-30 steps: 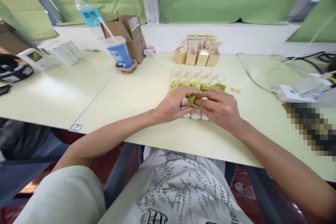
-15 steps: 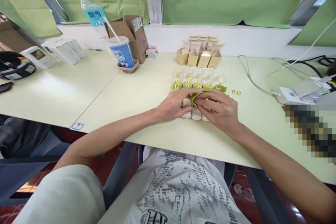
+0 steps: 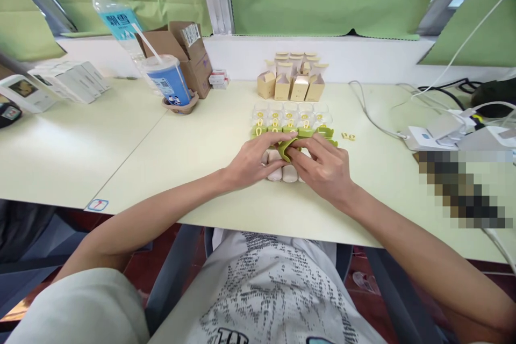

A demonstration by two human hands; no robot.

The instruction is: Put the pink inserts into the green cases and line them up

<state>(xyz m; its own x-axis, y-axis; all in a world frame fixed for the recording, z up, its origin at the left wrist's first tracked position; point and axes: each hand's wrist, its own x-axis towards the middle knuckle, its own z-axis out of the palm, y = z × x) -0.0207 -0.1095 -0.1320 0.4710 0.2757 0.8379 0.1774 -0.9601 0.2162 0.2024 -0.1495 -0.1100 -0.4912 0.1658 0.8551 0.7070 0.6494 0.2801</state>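
Between my two hands is a curved green plastic piece. My left hand grips its left side, thumb below and fingers above. My right hand has its fingertips pressed into the piece from the right. Under and in front of my hands lie several rounded off-white pieces, partly covered. Just beyond stands a row of green pieces with yellow loops. Behind that row are clear plastic cups with yellow marks inside. Small yellow parts lie to the right of my right hand.
Several small tan boxes stand open by the wall. A blue drink cup, a tall water bottle and a brown carton are at the back left. A white power strip with cables lies on the right.
The view has shifted slightly to the right, so everything sits further left. Both hands keep hold of the green piece, which now shows more of its curved inside.
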